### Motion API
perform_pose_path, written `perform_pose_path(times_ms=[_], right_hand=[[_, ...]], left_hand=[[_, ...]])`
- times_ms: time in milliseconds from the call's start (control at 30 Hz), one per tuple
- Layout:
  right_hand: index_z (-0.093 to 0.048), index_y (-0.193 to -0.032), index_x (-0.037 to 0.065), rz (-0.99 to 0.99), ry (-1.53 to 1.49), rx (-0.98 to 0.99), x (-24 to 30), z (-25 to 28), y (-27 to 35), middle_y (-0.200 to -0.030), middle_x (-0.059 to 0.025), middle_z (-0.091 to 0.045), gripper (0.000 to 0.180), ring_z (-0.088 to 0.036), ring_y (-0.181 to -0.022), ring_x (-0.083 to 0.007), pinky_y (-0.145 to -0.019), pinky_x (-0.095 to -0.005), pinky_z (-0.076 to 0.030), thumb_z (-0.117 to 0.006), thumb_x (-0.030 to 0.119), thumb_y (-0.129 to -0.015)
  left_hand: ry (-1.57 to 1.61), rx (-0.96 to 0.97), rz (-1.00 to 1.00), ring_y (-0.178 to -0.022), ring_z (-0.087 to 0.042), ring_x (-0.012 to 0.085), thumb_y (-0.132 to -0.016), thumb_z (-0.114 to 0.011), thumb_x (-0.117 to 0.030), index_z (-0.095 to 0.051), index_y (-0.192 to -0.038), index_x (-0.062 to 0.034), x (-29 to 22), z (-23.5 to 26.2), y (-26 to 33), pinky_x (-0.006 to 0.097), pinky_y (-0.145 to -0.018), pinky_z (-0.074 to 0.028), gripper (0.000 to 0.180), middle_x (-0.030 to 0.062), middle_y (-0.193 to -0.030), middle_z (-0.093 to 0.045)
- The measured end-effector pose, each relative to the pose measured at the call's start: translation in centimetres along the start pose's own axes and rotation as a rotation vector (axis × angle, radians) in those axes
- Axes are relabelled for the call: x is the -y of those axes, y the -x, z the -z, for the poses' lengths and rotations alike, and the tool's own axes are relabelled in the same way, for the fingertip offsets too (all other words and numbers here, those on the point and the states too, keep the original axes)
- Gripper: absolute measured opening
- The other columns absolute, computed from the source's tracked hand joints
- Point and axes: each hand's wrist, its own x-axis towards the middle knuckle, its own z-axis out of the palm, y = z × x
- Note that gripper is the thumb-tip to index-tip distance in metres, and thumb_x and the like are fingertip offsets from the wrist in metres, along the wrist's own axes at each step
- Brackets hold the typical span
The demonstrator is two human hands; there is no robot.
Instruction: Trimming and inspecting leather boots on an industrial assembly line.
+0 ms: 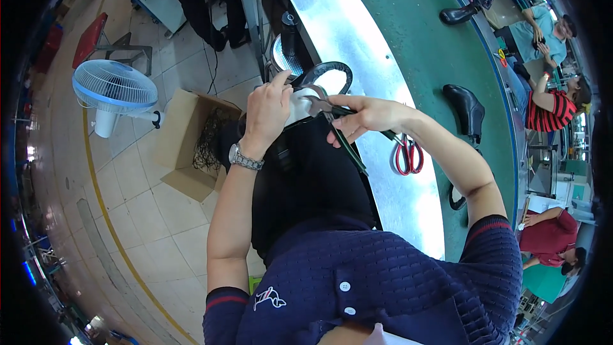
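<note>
Over my lap my left hand, with a metal watch at the wrist, is closed on a white-faced shoe piece, partly hidden by my fingers. My right hand grips pincers with dark green handles. The metal jaws of the pincers meet the white piece close to my left fingertips; whether they bite into it I cannot tell. Just beyond my hands a black curved rim lies over the metal bench edge. Red-handled scissors rest on the bench beneath my right forearm.
A metal bench curves along my right, beside a green conveyor belt carrying a black boot. On my left stand an open cardboard box holding dark stringy scraps and a blue fan. Several people work across the belt.
</note>
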Motion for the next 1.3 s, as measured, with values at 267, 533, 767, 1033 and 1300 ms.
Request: perform_pose_path(times_ms=[267, 533, 767, 1033, 1300], right_hand=[[-0.032, -0.143, 0.004, 0.184, 0.505, -0.287, -1.3, -1.4, -0.2, -0.068, -0.005, -0.056, 0.047, -0.059, -0.056, -0.0133, -0.055, -0.0284, -0.049, -0.048, 0.015, -0.1], [-0.036, -0.142, 0.01, 0.499, 1.054, -0.557, 2.9, -1.9, 0.7, -0.066, -0.0223, -0.062, 0.052, -0.062, -0.063, -0.0424, -0.058, -0.0486, -0.049, -0.054, 0.011, -0.093], [-0.021, -0.149, 0.014, 0.214, 1.202, -0.557, 1.3, -3.4, -1.9, -0.063, -0.0197, -0.061, 0.064, -0.062, -0.058, -0.0383, -0.056, -0.0479, -0.049, -0.053, 0.015, -0.094], [-0.02, -0.15, 0.012, 0.178, 1.263, -0.593, 0.7, -4.6, -2.5, -0.06, -0.0178, -0.061, 0.067, -0.063, -0.055, -0.0369, -0.052, -0.0458, -0.048, -0.054, 0.012, -0.092], [-0.023, -0.149, 0.014, 0.178, 1.232, -0.614, 1.1, -4.9, -3.5, -0.064, -0.0184, -0.062, 0.065, -0.064, -0.061, -0.038, -0.057, -0.0474, -0.049, -0.054, 0.014, -0.092]], left_hand=[[-0.273, 0.015, -0.031, -0.127, -0.041, 0.0371, -0.072, -0.071, -0.002, -0.04, -0.132, 0.0112, -1.8, -2.5, 4.0, 0.041, -0.108, -0.034, 0.07, 0.0248, -0.138, -0.043], [-0.557, -0.098, -0.222, -0.128, -0.042, 0.043, -0.086, -0.05, -0.001, -0.036, -0.135, 0.0163, -0.6, -4.2, 5.1, 0.047, -0.112, -0.03, 0.053, 0.0333, -0.135, -0.042], [-0.731, -0.163, -0.253, -0.127, -0.044, 0.0457, -0.089, -0.047, -0.003, -0.041, -0.131, 0.0174, 0.1, -5.6, 6.3, 0.049, -0.111, -0.032, 0.047, 0.0343, -0.134, -0.043], [-0.682, -0.266, -0.34, -0.122, -0.049, 0.0461, -0.084, -0.055, 0.001, -0.051, -0.122, 0.0149, 0.4, -5.3, 6.1, 0.05, -0.107, -0.038, 0.041, 0.0266, -0.117, -0.054], [-0.462, -0.352, -0.365, -0.121, -0.05, 0.0442, -0.085, -0.056, 0.0, -0.056, -0.109, 0.0093, 1.1, -5.6, 5.4, 0.051, -0.105, -0.04, 0.026, 0.0267, -0.115, -0.054]])
